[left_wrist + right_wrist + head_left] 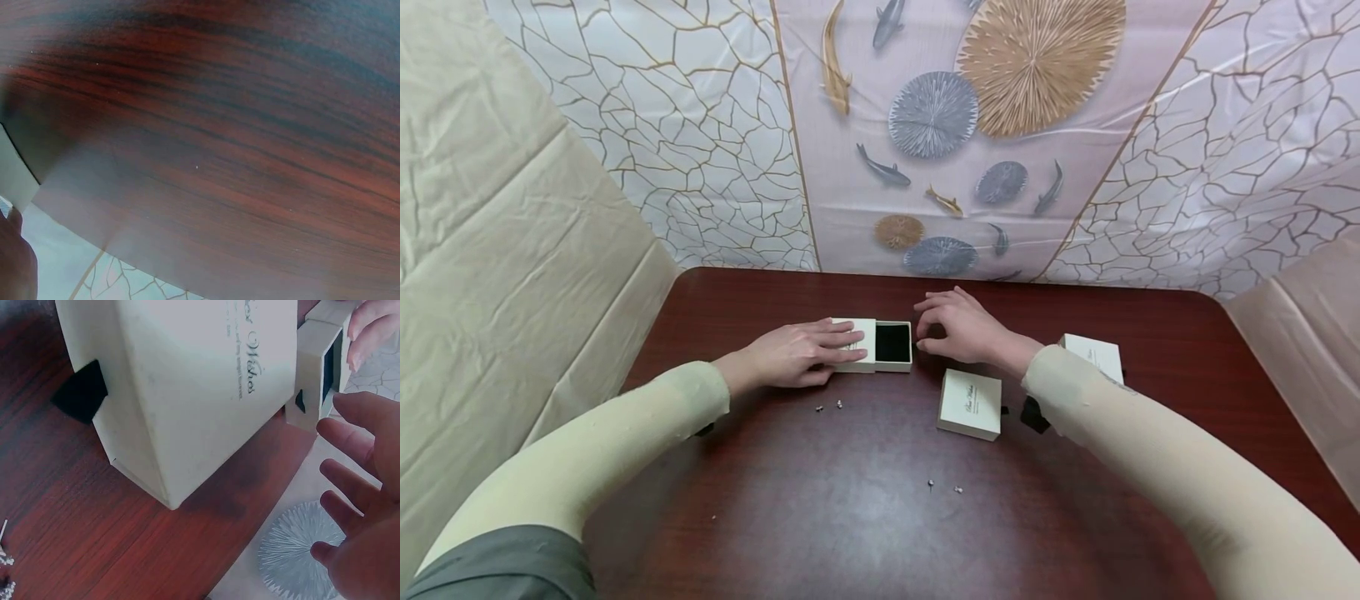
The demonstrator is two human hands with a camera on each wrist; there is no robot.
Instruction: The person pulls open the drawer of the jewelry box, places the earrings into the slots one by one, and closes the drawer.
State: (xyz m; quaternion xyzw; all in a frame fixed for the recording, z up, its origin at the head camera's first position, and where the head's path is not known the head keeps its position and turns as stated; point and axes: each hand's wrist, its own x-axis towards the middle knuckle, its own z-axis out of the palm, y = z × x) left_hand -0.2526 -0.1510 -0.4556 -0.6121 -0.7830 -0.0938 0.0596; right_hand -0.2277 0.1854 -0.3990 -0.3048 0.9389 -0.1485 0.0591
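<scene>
A small cream slide-out gift box stands at the table's back. Its outer sleeve point(868, 335) lies under my left hand point(800, 353), whose extended fingers rest across the top. The inner drawer point(893, 367) sticks out to the right, showing a black lining point(892, 342). Just right of the drawer is my right hand point(958, 327), its fingers loosely bent and holding nothing. In the right wrist view a gap shows between those fingers and the drawer's black pull tab point(300, 400). The left wrist view shows mostly bare table, with part of a hand point(15, 259) at its edge.
A closed cream box point(970, 404) with printed lettering lies nearer me, below the right hand. Another cream box point(1093, 357) is partly behind the right sleeve. Small shiny studs point(839, 404) lie front-left of the boxes, and more studs point(958, 490) lie nearer.
</scene>
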